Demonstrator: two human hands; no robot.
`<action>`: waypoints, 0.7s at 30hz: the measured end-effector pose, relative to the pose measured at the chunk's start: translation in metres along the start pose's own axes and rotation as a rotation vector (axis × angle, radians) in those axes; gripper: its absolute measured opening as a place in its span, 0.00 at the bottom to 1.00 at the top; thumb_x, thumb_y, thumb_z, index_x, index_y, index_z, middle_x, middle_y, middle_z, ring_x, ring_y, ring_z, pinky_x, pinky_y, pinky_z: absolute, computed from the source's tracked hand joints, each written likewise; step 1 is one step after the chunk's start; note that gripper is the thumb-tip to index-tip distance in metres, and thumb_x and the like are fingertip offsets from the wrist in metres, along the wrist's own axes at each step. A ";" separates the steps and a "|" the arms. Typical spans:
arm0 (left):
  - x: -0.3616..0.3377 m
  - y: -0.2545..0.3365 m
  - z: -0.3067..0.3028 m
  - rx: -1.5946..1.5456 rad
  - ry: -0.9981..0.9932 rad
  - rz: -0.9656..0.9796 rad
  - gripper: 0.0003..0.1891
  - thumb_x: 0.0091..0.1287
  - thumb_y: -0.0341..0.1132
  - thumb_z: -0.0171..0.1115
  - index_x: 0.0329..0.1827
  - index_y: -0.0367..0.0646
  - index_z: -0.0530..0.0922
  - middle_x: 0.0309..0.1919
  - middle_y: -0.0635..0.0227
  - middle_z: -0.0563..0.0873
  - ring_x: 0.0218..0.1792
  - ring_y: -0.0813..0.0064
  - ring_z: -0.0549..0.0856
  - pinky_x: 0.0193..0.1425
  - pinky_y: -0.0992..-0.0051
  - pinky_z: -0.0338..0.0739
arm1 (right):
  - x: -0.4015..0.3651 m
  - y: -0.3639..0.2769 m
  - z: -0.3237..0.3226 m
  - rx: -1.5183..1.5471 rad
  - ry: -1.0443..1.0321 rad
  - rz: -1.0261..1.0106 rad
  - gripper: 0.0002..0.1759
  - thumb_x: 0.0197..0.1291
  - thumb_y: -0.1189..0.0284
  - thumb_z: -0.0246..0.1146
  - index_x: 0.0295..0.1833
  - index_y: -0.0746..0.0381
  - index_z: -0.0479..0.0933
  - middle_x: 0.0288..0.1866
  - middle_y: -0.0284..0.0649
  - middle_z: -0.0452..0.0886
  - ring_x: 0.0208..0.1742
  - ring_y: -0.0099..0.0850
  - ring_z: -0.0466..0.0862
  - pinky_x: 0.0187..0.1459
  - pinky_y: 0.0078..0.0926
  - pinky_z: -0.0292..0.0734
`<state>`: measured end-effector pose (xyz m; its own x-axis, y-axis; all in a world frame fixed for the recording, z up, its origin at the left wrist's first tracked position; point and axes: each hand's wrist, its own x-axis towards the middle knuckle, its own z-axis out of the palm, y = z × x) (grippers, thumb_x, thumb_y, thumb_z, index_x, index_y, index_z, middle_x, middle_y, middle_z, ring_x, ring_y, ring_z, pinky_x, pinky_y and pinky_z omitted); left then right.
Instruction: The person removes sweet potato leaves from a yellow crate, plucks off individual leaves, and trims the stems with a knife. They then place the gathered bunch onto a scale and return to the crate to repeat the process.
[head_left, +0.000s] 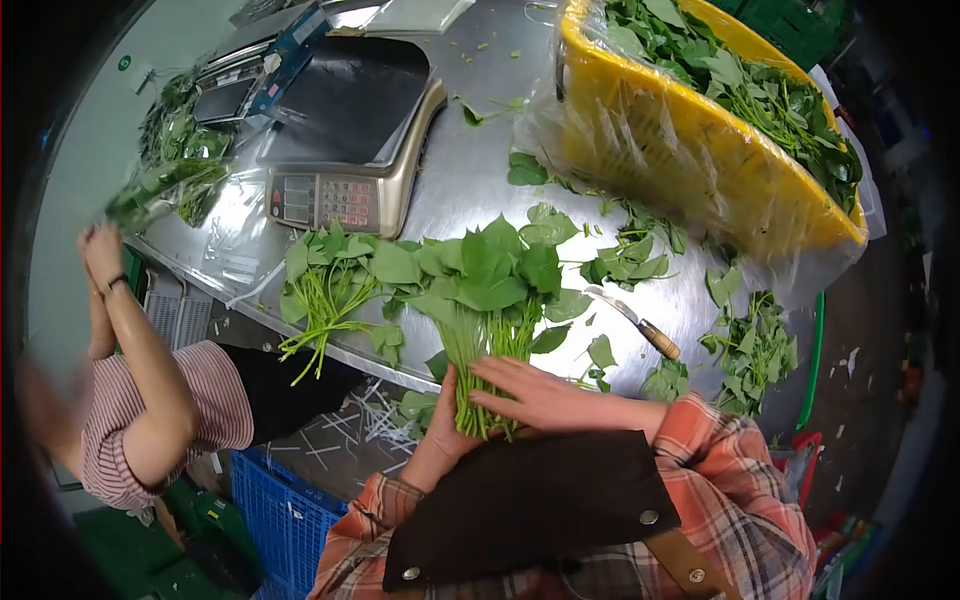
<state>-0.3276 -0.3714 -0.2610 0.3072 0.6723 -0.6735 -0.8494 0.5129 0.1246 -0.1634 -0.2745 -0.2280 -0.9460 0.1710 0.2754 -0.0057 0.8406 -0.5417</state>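
Note:
My left hand [447, 428] is closed round the stem ends of a bunch of leafy greens [490, 320] at the front edge of the metal table. My right hand [545, 397] lies flat against the stems from the right, fingers stretched out. The broad leaves point away from me. Left of this bunch lies a smaller pile of leafy greens [335, 290], its stems hanging over the edge. A knife [637, 323] with a wooden handle rests on the table to the right, among loose leaves.
A digital scale [355, 190] stands behind the greens. At the back right, a tilted yellow basket [690, 150], lined with plastic, holds more greens. On the left, a co-worker's hands [103, 255] hold a bunch. A blue crate [285, 520] stands on the floor.

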 end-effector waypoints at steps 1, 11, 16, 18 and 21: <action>0.001 0.001 -0.002 -0.032 -0.110 -0.039 0.36 0.60 0.66 0.49 0.64 0.51 0.65 0.59 0.59 0.72 0.56 0.62 0.76 0.58 0.57 0.71 | -0.011 -0.006 -0.006 0.186 0.069 0.090 0.33 0.44 0.73 0.67 0.59 0.63 0.66 0.61 0.55 0.66 0.63 0.52 0.66 0.62 0.43 0.64; 0.013 0.007 0.010 -0.085 -0.209 -0.181 0.26 0.57 0.34 0.59 0.58 0.35 0.66 0.40 0.62 0.76 0.27 0.81 0.69 0.31 0.80 0.66 | -0.056 0.023 0.046 -0.016 -0.076 0.677 0.11 0.51 0.69 0.61 0.39 0.61 0.73 0.36 0.46 0.71 0.39 0.45 0.76 0.36 0.43 0.71; -0.006 0.031 0.047 0.118 -0.230 -0.108 0.18 0.54 0.32 0.59 0.47 0.33 0.71 0.32 0.64 0.76 0.25 0.79 0.70 0.30 0.80 0.65 | -0.092 0.040 0.017 -0.210 -0.255 0.774 0.09 0.48 0.73 0.61 0.38 0.60 0.78 0.33 0.41 0.75 0.36 0.40 0.79 0.34 0.38 0.76; -0.016 0.038 0.062 0.204 -0.265 -0.050 0.20 0.54 0.33 0.58 0.48 0.29 0.72 0.32 0.62 0.78 0.25 0.76 0.72 0.30 0.79 0.66 | -0.097 0.017 -0.069 -0.206 -0.290 0.939 0.08 0.50 0.72 0.61 0.38 0.60 0.79 0.30 0.43 0.77 0.34 0.37 0.80 0.34 0.36 0.77; -0.014 0.036 0.057 0.240 -0.279 -0.040 0.26 0.55 0.33 0.57 0.56 0.25 0.68 0.40 0.56 0.80 0.31 0.71 0.78 0.38 0.76 0.74 | -0.129 0.016 -0.119 0.483 0.065 1.194 0.08 0.59 0.70 0.59 0.36 0.65 0.77 0.22 0.41 0.77 0.24 0.28 0.78 0.24 0.28 0.74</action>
<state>-0.3382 -0.3321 -0.2058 0.4718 0.7518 -0.4606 -0.7197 0.6302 0.2914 -0.0025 -0.2221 -0.1779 -0.4291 0.7199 -0.5455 0.6992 -0.1176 -0.7051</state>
